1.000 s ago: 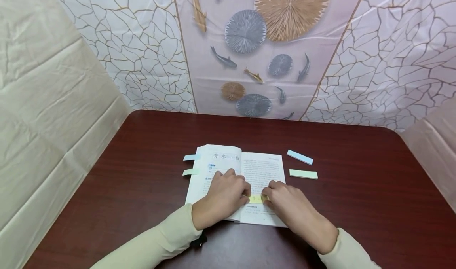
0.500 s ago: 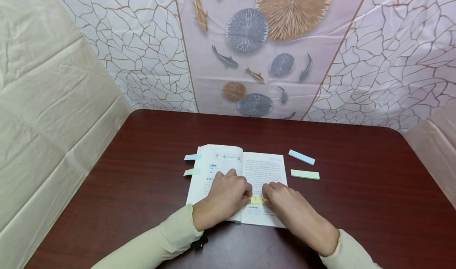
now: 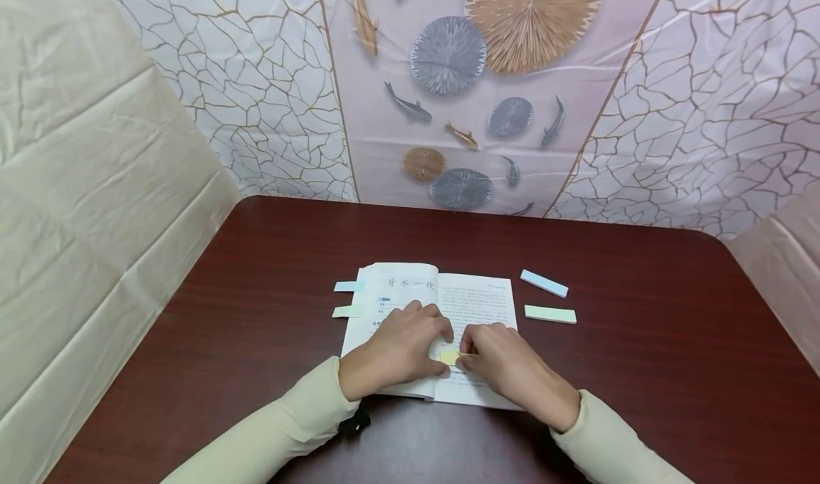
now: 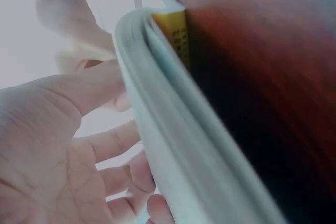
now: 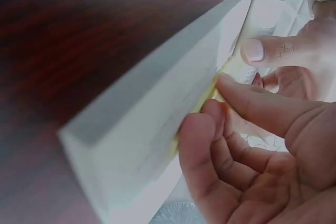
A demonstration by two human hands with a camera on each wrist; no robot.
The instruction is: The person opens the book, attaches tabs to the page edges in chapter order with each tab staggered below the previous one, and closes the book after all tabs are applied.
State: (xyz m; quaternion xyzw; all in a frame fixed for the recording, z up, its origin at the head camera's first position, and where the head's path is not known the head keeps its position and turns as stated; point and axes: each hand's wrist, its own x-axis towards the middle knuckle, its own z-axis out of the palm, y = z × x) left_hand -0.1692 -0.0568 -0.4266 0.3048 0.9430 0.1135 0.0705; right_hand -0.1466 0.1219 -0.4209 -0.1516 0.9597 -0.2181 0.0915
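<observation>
An open book point(image 3: 477, 302) lies on the table, printed pages up. My left hand point(image 3: 406, 342) rests across its left page, thumb and index finger spread apart near the gutter. In the left wrist view, the fingers of that left hand point(image 4: 79, 135) lie against the page beside the thick curled stack of pages. Over the right page, my right hand point(image 3: 509, 359) pinches a yellow sticky-note strip point(image 3: 449, 357) between thumb and fingers. The right wrist view shows the yellow strip point(image 5: 210, 90) along the page under the right hand point(image 5: 257, 150), partly hidden by its fingers.
A blue sticky-note pad point(image 3: 544, 283) and a green one point(image 3: 550, 314) lie right of the book. Blue point(image 3: 349, 286) and green tabs point(image 3: 347, 311) stick out from its left edge. A patterned cloth point(image 3: 461, 114) hangs behind the dark red table point(image 3: 192, 327).
The left hand has let go of the strip's left end and spread its thumb and index finger. The right hand has moved left with the yellow strip, closer to the gutter.
</observation>
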